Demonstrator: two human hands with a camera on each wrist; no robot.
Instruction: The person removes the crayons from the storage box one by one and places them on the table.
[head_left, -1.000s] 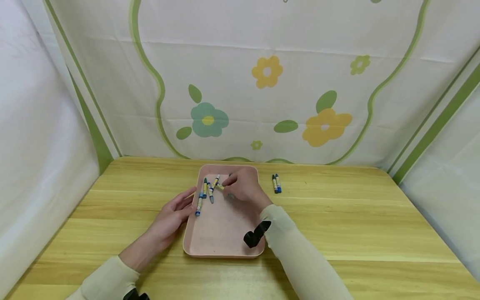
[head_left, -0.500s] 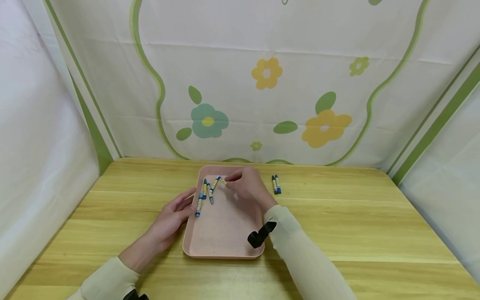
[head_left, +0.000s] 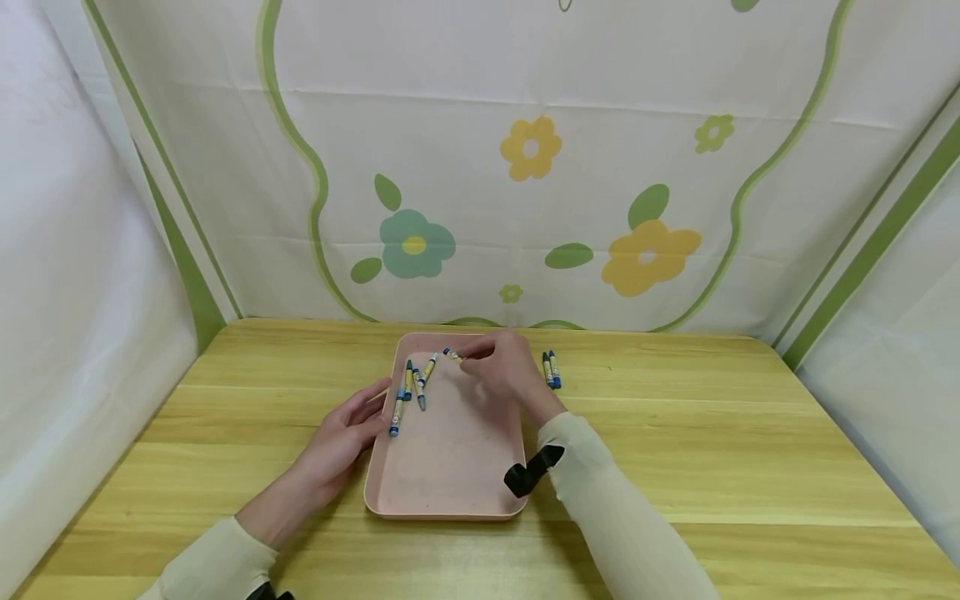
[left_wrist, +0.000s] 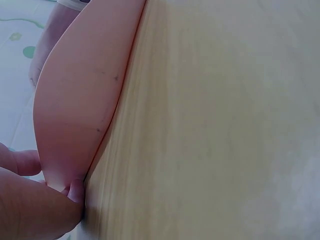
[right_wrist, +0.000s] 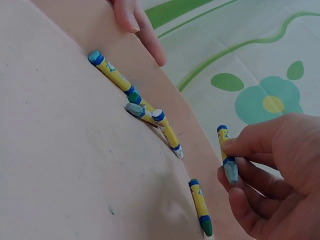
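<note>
A pink tray (head_left: pixel 450 467) lies on the table. My left hand (head_left: pixel 341 446) holds its left wall, thumb at the rim and fingers along the outside. My right hand (head_left: pixel 506 367) pinches a crayon (right_wrist: pixel 229 155) with a grey-blue tip and yellow wrapper near the tray's far end. Along the left wall lie several crayons: a light-blue one (right_wrist: pixel 112 74), a grey-blue one (right_wrist: pixel 138 111), a white one (right_wrist: pixel 169 133) and a green one partly covered. Below the held crayon, a dark green crayon (right_wrist: pixel 201 207) rests in the tray; in the head view my right hand hides it.
Two crayons (head_left: pixel 551 369) lie side by side on the wooden table (head_left: pixel 712 442), right of the tray. A white cloth (head_left: pixel 450 150) with printed flowers hangs behind the table's far edge, and more white cloth stands at both sides.
My right hand has moved up and right toward the tray's far end, carrying the pinched crayon away from the others. My left hand has stayed at the tray's left wall.
</note>
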